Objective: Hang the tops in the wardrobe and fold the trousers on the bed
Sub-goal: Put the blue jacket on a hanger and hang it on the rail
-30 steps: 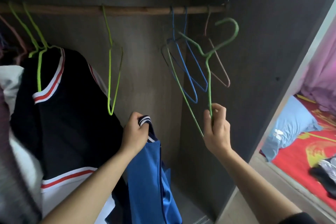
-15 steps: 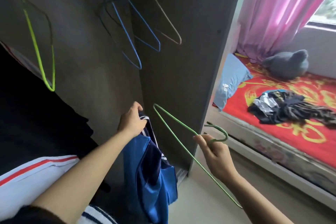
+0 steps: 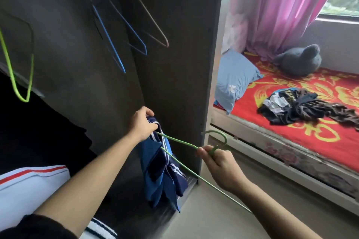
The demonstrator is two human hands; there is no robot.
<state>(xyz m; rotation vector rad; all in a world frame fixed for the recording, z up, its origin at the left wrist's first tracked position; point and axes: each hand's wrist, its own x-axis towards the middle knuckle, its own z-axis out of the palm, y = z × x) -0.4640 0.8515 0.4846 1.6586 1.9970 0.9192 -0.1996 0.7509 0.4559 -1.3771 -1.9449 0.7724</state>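
Hanger (image 3: 177, 140) corner out of sight inside top (image 3: 155, 176).

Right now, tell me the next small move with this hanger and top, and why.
Probably push the green wire hanger into the neck of the blue top. The left hand grips the collar, the right hand holds the hanger below its hook, and its tip just meets the collar.

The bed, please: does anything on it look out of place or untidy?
Yes. A heap of dark clothes lies crumpled and unfolded on the red bedspread, one brown piece trailing toward the right edge of the view. Nothing else there stands out.
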